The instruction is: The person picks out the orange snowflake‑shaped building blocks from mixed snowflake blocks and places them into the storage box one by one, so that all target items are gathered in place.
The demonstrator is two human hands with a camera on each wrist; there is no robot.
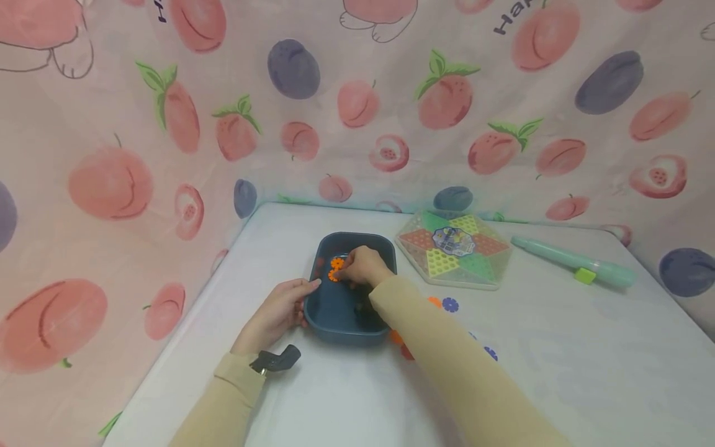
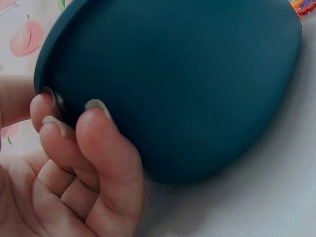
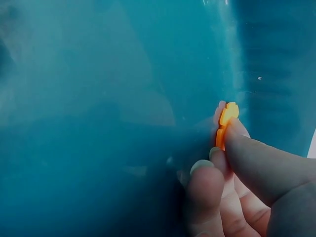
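Two orange flower pieces (image 1: pixel 337 264) pinched inside a blue bin (image 1: pixel 337 313)
The grip of the right hand (image 1: pixel 364 267) holds them near the bin's left wall; that of the left hand (image 1: pixel 280 307) is clamped on this wall. The bin stands on the white table (image 1: pixel 558 354), near a hexagonal box (image 1: pixel 454 248).

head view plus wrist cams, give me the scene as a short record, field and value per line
container: dark blue tub on a white surface
left hand: left hand grips the tub's side, thumb at the rim
right hand: right hand reaches into the tub, pinching orange flower-shaped pieces
loose pieces: purple-blue piece, others partly behind the right sleeve
beyond: hexagonal game box, pale green tube-like object
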